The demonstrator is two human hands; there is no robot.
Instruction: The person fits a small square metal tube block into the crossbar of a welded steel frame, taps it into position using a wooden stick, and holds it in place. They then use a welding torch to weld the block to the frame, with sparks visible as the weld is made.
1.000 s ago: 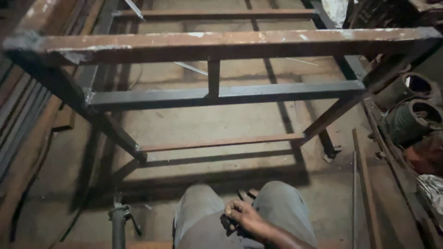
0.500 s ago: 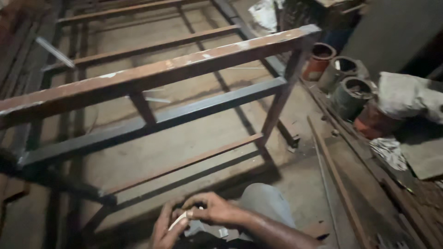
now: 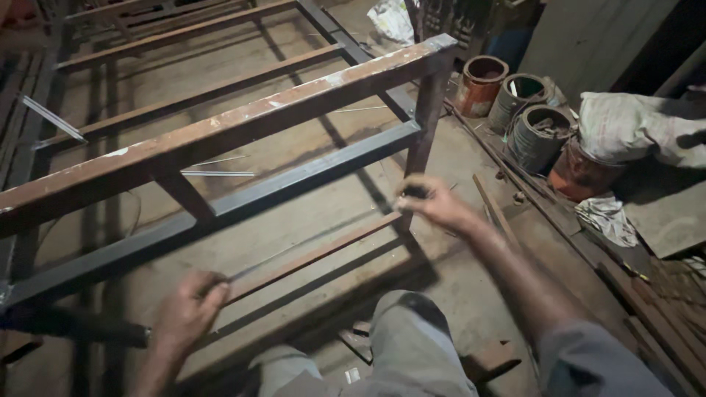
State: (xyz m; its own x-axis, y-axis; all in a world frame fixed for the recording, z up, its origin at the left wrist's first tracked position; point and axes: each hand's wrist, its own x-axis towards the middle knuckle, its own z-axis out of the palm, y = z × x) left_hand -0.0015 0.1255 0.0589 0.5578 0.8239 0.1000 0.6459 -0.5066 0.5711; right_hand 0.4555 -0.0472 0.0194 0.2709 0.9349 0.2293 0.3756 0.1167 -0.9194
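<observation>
Thin, pale metal forms the tape that is stretched between the two hands, seen as a narrow, slightly glinting strip running on a slant from lower left to upper right. It is held just in front of the lower rust-brown bar of the steel frame, close along it. The left hand is closed, with thumb and fingers pinched on the near end of the tape. The right hand is closed around a small dark object at the far end, beside the frame's corner post; whether this is the tape's case cannot be told. The frame is built of square tube: the top rail is rusted and streaked with pale marks, and the middle rail is dark grey. The knees, clad in grey, are seen at the bottom edge. To the right, round tins are stood on the floor near a white sack.
</observation>
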